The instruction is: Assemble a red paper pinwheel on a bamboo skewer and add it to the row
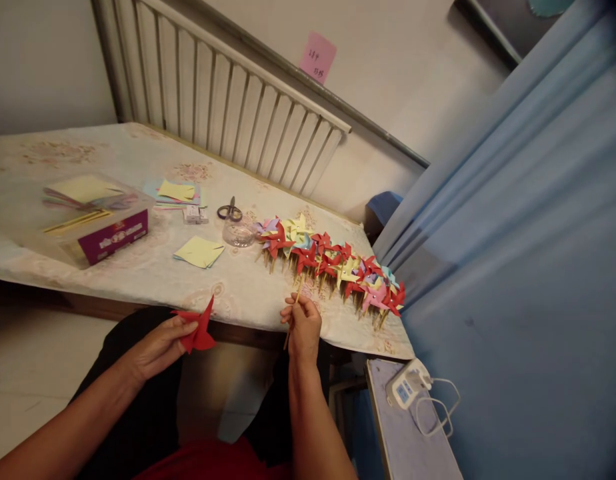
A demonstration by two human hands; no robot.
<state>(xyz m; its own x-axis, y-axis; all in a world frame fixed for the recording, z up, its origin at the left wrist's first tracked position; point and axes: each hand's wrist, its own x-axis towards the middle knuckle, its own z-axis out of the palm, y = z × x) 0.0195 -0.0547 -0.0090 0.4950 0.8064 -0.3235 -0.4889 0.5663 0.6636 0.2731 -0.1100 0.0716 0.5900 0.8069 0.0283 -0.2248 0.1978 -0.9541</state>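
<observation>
Forearms (314,410), left hand (162,347) pinched on pinwheel (203,330), right hand (304,327) around stick (299,292)

We count one red pinwheel (203,333) and one stick (299,291) in the lower half, one pair of scissors (231,209) left of centre, one box (113,237) at left, one pink note (319,57) up top; clustered pinwheels (329,265) overlap beyond counting.

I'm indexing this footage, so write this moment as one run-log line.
left hand: pinching red folded paper | right hand: gripping thin stick | hands: apart | table: grouped pinwheels, scissors, yellow-topped paper stack
</observation>
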